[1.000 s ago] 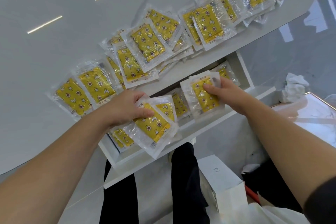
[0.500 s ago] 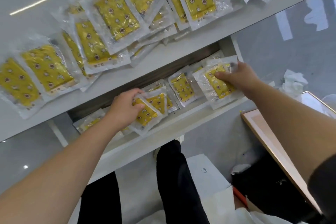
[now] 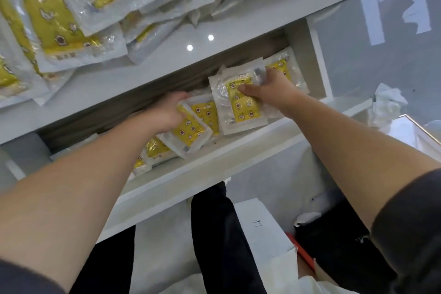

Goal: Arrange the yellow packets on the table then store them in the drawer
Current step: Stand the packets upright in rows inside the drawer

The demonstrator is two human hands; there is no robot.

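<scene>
Both hands reach into the open white drawer under the table edge. My left hand grips a yellow packet in clear wrap, tilted over other packets lying in the drawer's left half. My right hand holds a second yellow packet, thumb on its face, fingers behind its top edge. Another packet lies flat under my right hand at the drawer's right end. Several more yellow packets overlap in a row on the white table above.
A white box marked with a number stands on the floor by my dark trouser legs. A crumpled white paper lies to the right of the drawer. A light panel with a wooden edge sits at the far right.
The view has drawn closer to the drawer. My right hand has brought its packet leftward toward the drawer's middle, and my left hand has pushed its packet deeper in.
</scene>
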